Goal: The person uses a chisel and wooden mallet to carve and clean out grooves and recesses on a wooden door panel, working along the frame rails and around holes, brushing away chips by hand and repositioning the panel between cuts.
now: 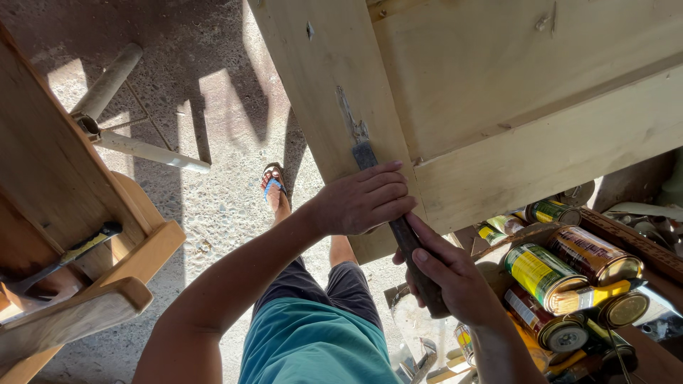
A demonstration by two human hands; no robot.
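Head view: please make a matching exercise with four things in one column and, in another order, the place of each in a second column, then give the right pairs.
Things:
1. chisel
2. hammer
3. cans
4. sandal

Places:
A. on the floor, on a foot
B. on the wooden chair at the left
C. piled at the lower right
D. against the pale board, in the left hand and right hand

Pairs: 1-D, 2-B, 3-C, 4-A

Dark-handled chisel (398, 227), flat steel blade tilted up-left against the pale wooden frame (341, 107) – upright, unpainted, 2 boards meeting there
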